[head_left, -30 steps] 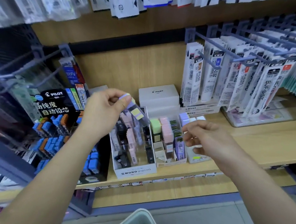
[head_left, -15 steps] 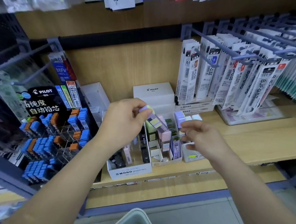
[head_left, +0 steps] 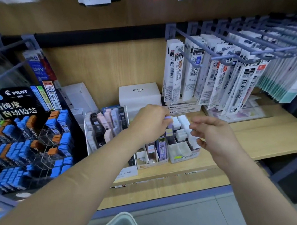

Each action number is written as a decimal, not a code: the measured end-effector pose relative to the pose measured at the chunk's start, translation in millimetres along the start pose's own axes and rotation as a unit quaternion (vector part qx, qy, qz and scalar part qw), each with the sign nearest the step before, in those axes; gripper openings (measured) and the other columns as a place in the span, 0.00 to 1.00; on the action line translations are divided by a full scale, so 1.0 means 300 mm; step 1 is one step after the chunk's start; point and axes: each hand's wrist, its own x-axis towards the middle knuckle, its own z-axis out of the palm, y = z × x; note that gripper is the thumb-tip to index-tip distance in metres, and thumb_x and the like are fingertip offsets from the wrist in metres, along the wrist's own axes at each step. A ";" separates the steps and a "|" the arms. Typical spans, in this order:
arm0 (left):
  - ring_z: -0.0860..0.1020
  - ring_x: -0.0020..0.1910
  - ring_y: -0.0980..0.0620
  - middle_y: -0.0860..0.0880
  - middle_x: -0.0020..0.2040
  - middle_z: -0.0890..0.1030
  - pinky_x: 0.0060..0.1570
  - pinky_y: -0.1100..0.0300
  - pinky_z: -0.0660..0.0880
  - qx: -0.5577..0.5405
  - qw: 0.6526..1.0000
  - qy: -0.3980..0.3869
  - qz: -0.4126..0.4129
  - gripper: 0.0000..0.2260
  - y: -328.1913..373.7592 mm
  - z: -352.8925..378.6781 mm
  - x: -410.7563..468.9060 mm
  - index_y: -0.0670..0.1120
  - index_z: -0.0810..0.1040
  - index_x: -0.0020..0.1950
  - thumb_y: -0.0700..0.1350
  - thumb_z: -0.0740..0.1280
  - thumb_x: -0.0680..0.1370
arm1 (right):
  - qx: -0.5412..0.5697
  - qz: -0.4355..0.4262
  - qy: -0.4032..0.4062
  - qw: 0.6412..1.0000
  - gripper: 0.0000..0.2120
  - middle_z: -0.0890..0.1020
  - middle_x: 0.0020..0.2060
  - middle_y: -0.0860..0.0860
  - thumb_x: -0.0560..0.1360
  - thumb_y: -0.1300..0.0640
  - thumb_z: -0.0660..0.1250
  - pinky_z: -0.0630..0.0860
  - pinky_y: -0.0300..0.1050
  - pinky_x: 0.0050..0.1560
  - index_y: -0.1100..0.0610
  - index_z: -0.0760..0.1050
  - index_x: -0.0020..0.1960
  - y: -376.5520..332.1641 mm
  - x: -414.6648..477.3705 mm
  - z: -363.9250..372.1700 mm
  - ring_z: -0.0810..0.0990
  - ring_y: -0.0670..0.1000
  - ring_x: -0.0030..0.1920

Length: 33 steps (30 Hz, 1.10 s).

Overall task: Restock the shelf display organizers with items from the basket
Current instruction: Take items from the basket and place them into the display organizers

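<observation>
The wooden shelf (head_left: 269, 134) lies bare to the right, out to its front edge, below the hanging refill packs (head_left: 210, 78). A Pilot lead display (head_left: 24, 127) crowds the left. The basket (head_left: 124, 224) rim shows at the bottom. The left hand (head_left: 148, 123) pinches a small lilac case (head_left: 169, 118) over the cardboard organizer (head_left: 150, 159) at its rear slots. The right hand (head_left: 216, 135) hovers just beside it, loose-fingered and holding nothing.
</observation>
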 end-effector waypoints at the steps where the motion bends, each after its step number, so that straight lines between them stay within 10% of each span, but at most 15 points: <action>1: 0.72 0.41 0.47 0.49 0.37 0.74 0.37 0.58 0.62 0.027 1.000 -0.013 0.006 0.10 -0.002 0.018 0.007 0.44 0.77 0.43 0.46 0.61 0.81 | 0.001 0.002 -0.002 1.000 0.08 0.81 0.42 0.53 0.77 0.67 0.64 0.71 0.40 0.38 0.55 0.79 0.47 0.000 -0.002 0.000 0.78 0.50 0.41; 6: 0.76 0.50 0.42 0.43 0.51 0.76 0.43 0.57 0.66 0.119 0.991 -0.039 0.038 0.12 0.003 0.078 0.019 0.42 0.81 0.51 0.44 0.58 0.81 | -0.017 0.007 -0.018 1.000 0.09 0.81 0.41 0.54 0.76 0.67 0.64 0.70 0.40 0.36 0.56 0.79 0.48 0.011 -0.011 0.003 0.78 0.49 0.37; 16: 0.77 0.46 0.45 0.47 0.45 0.80 0.44 0.53 0.73 0.012 0.993 0.113 -0.015 0.07 0.027 -0.005 -0.140 0.47 0.80 0.52 0.42 0.64 0.77 | -0.160 -0.016 -0.154 0.975 0.08 0.83 0.40 0.55 0.79 0.64 0.62 0.73 0.39 0.34 0.59 0.79 0.51 0.019 -0.100 -0.006 0.80 0.49 0.34; 22: 0.74 0.31 0.60 0.56 0.33 0.79 0.32 0.68 0.70 -0.130 0.974 -0.121 -0.141 0.09 -0.066 0.022 -0.490 0.48 0.84 0.45 0.39 0.65 0.74 | -0.300 0.011 -0.310 0.902 0.09 0.83 0.39 0.54 0.80 0.64 0.59 0.75 0.41 0.36 0.59 0.78 0.51 0.153 -0.266 0.088 0.80 0.50 0.35; 26: 0.80 0.40 0.53 0.51 0.40 0.82 0.38 0.64 0.74 -0.092 0.946 -0.258 -0.172 0.11 -0.171 0.173 -0.719 0.47 0.84 0.48 0.36 0.65 0.73 | -0.345 0.065 -0.365 0.863 0.09 0.82 0.42 0.56 0.79 0.66 0.59 0.76 0.45 0.40 0.59 0.77 0.53 0.385 -0.380 0.175 0.80 0.53 0.38; 33: 0.77 0.45 0.46 0.49 0.44 0.78 0.44 0.54 0.73 -0.009 0.890 -0.430 -0.153 0.09 -0.303 0.548 -1.002 0.55 0.78 0.43 0.41 0.65 0.75 | -0.354 0.229 -0.281 0.862 0.12 0.76 0.38 0.55 0.73 0.59 0.66 0.68 0.39 0.31 0.56 0.74 0.56 0.943 -0.497 0.236 0.72 0.51 0.30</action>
